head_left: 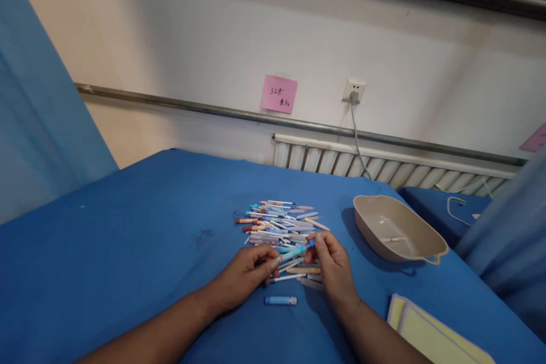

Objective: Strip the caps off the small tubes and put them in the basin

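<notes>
A pile of pens and markers lies in the middle of the blue table. My left hand and my right hand together grip one light blue pen just in front of the pile. The left fingers pinch its barrel end. The right fingers pinch its darker blue cap end. A separate light blue pen cap lies on the cloth between my wrists.
A beige oval tray with one pen inside stands to the right. Yellow pads lie at the near right corner. Behind are a radiator, a wall socket with cable and a pink note.
</notes>
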`<state>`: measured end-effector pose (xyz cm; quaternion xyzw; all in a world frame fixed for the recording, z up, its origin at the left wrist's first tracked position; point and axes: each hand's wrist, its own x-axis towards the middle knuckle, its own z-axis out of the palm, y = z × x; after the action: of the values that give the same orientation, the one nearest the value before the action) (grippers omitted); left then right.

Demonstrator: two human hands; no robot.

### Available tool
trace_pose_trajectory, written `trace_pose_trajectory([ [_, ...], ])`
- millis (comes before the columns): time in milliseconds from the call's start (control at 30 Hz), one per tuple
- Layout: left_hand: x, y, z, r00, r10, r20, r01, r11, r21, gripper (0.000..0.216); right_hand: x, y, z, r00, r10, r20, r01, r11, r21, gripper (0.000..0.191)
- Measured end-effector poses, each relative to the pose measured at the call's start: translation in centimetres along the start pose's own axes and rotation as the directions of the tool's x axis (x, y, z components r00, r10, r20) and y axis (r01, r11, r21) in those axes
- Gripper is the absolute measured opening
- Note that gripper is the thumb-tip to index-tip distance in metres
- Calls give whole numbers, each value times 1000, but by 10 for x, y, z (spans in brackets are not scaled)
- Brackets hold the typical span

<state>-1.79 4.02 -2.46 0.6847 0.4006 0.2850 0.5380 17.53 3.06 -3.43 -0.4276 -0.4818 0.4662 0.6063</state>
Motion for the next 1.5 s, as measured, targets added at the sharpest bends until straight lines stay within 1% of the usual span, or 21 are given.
trace_pose_trajectory([
  [233, 0, -3, 0, 1000, 0, 4, 0, 1000, -8, 29, 1, 1, -2, 996, -1, -84, 0, 1000, -15, 38],
  [367, 0, -3, 0, 1000, -8, 1, 8, 1000, -6, 30, -1, 1, 1, 995, -30, -93, 27, 999, -35, 35],
  [533, 0, -2, 0, 1000, -13, -5, 13, 1000, -4, 28, -2, 1, 2, 998, -32, -59, 30, 999, -32, 32],
  [733, 0, -4, 0, 1000, 2, -10, -2, 1000, -4, 25, 3, 5, 0, 999, 38, 12, -39, 999, 15, 33],
  [967, 1, -5, 0, 1000, -18, 22, 19, 999, -26, 27, 2, 9, -1, 996, 80, 37, -83, 992, 95, 33],
  [1033, 1, -5, -1, 999, -26, 37, 27, 999, -28, 28, 1, 10, 0, 995, 86, 58, -93, 987, 129, 35],
  [1100, 1, -4, -1, 999, -32, 38, 32, 999, -20, 28, 1, 11, 0, 996, 67, 58, -75, 983, 168, 40],
  [1200, 0, 1, -1, 999, -31, 12, 31, 999, 16, 30, 4, 14, -1, 999, 37, 7, -38, 973, 230, 47],
  [1333, 0, 12, 0, 998, -11, -54, 16, 994, 106, 33, 13, 19, -1, 996, 45, -81, -21, 960, 279, 47],
  [1400, 2, 19, 1, 995, -12, -102, 25, 992, 123, 34, 18, 21, 1, 991, 52, -124, -17, 964, 266, 46],
  [1500, 11, 33, 1, 988, -5, -154, 19, 996, 89, 34, 24, 23, 7, 984, 66, -165, -30, 978, 208, 45],
])
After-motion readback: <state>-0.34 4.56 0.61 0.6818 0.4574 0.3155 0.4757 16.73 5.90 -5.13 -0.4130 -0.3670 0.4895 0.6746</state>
